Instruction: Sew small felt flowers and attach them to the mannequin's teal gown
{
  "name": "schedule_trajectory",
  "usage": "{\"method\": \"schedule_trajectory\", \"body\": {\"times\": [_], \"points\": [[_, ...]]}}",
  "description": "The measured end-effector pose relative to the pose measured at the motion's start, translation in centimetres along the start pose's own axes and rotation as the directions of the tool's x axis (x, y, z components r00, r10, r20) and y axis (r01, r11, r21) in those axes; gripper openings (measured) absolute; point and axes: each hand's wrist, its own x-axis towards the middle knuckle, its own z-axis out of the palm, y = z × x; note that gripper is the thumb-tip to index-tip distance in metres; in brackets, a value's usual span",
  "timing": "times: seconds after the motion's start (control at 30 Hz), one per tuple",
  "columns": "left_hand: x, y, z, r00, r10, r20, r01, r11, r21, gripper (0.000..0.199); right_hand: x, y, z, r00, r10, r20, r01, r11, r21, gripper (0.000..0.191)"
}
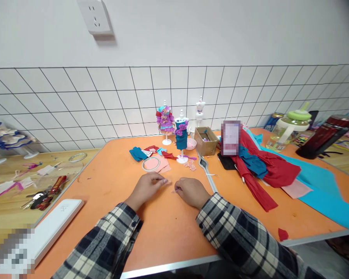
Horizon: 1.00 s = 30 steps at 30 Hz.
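Note:
My left hand (147, 188) is over the orange table with thumb and fingertips pinched together. A small pale pink scrap (169, 183) shows at its fingertips. Opposite it, my right hand (192, 191) is curled, its fingers closed by another bit of thin pink material (173, 191), mostly hidden. The two hands are a short gap apart. Beyond them lie a roll of tape (143, 164) on pink fabric (165, 166) and small pink cut pieces (190, 165). Behind these stands a mini dress form (181, 136) in a teal dress with purple flowers.
A dressed doll form (165, 120), a bare white form (200, 108), a cardboard box (206, 144) and a blurred phone (231, 137) stand behind. Red fabric (282, 170), blue fabric (322, 193), a green-lidded bottle (289, 130) and a dark flask (322, 137) are right; a white device (56, 223) left.

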Motion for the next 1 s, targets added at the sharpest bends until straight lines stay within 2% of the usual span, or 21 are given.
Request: {"method": "schedule_trajectory", "body": {"times": [0.07, 0.1, 0.17, 0.27, 0.33, 0.37, 0.4, 0.47, 0.5, 0.53, 0.57, 0.63, 0.67, 0.7, 0.77, 0.83, 0.93, 1.0], "points": [[-0.3, 0.4, 0.5, 0.991, -0.127, 0.031, 0.131, 0.946, -0.298, 0.047, 0.0, 0.0, 0.0, 1.0, -0.008, 0.0, 0.008, 1.0, 0.0, 0.021], [-0.3, 0.5, 0.8, 0.984, -0.168, 0.057, 0.178, 0.917, -0.357, 0.048, 0.0, 0.1, 0.0, 1.0, -0.011, -0.002, 0.011, 1.0, 0.0, 0.021], [-0.4, 0.6, 1.1, 0.98, -0.192, 0.041, 0.195, 0.927, -0.32, 0.043, 0.0, 0.1, 0.0, 1.0, -0.017, -0.002, 0.017, 1.0, 0.0, 0.022], [-0.2, 0.5, 1.3, 0.976, -0.15, -0.157, 0.121, 0.976, -0.181, 0.03, 0.1, 0.2, 0.1, 1.0, -0.015, -0.001, 0.015, 1.0, 0.002, 0.024], [0.0, 0.4, 1.2, 0.946, -0.228, -0.229, 0.162, 0.947, -0.276, 0.03, 0.2, 0.3, 0.1, 1.0, -0.018, 0.0, 0.018, 1.0, 0.007, 0.026], [0.0, 0.4, 1.2, 0.93, -0.312, -0.193, 0.221, 0.897, -0.384, 0.033, 0.2, 0.3, 0.2, 1.0, -0.02, -0.001, 0.02, 1.0, 0.008, 0.026], [0.0, 0.3, 1.2, 0.914, -0.392, -0.109, 0.29, 0.816, -0.5, 0.038, 0.2, 0.3, 0.2, 1.0, -0.023, -0.001, 0.023, 1.0, 0.008, 0.025], [-0.2, 0.3, 1.4, 0.877, -0.468, 0.107, 0.416, 0.631, -0.654, 0.05, 0.2, 0.4, 0.2, 1.0, -0.029, -0.005, 0.029, 1.0, 0.008, 0.022], [-0.2, 0.2, 1.6, 0.866, -0.468, 0.177, 0.454, 0.586, -0.671, 0.055, 0.2, 0.4, 0.2, 0.999, -0.032, -0.011, 0.032, 0.999, 0.007, 0.021], [-0.3, 0.2, 1.8, 0.868, -0.457, 0.196, 0.464, 0.601, -0.651, 0.056, 0.2, 0.4, 0.2, 0.999, -0.033, -0.017, 0.033, 0.999, 0.007, 0.02], [-0.4, 0.2, 2.0, 0.885, -0.435, 0.166, 0.443, 0.676, -0.589, 0.056, 0.2, 0.4, 0.2, 0.999, -0.033, -0.023, 0.033, 0.999, 0.005, 0.02], [-0.5, 0.2, 2.2, 0.941, -0.338, 0.018, 0.325, 0.888, -0.327, 0.051, 0.1, 0.5, 0.2, 0.999, -0.034, -0.029, 0.034, 0.999, -0.003, 0.021], [-0.6, 0.1, 2.1, 0.964, -0.262, -0.051, 0.253, 0.956, -0.147, 0.045, 0.1, 0.5, 0.2, 0.999, -0.038, -0.028, 0.038, 0.999, -0.009, 0.021], [-0.6, 0.1, 2.0, 0.979, -0.181, -0.094, 0.185, 0.982, 0.026, 0.038, 0.1, 0.6, 0.2, 0.999, -0.044, -0.027, 0.043, 0.999, -0.017, 0.021], [-0.7, 0.1, 1.4, 0.992, -0.05, -0.113, 0.079, 0.96, 0.268, 0.022, 0.0, 0.7, 0.1, 0.998, -0.059, -0.022, 0.058, 0.998, -0.035, 0.021], [-0.7, 0.0, 0.8, 0.998, 0.042, -0.05, -0.022, 0.933, 0.36, 0.011, 0.0, 0.8, 0.0, 0.996, -0.088, -0.023, 0.087, 0.995, -0.047, 0.021], [-0.6, -0.1, 0.1, 0.981, 0.143, 0.129, -0.179, 0.924, 0.336, 0.009, 0.0, 0.5, -0.2, 0.982, -0.183, -0.04, 0.183, 0.983, -0.011, 0.019], [-0.5, -0.4, 0.1, 0.964, 0.185, 0.193, -0.238, 0.924, 0.3, 0.012, -0.1, 0.1, -0.3, 0.965, -0.256, -0.055, 0.258, 0.965, 0.033, 0.016]]}}
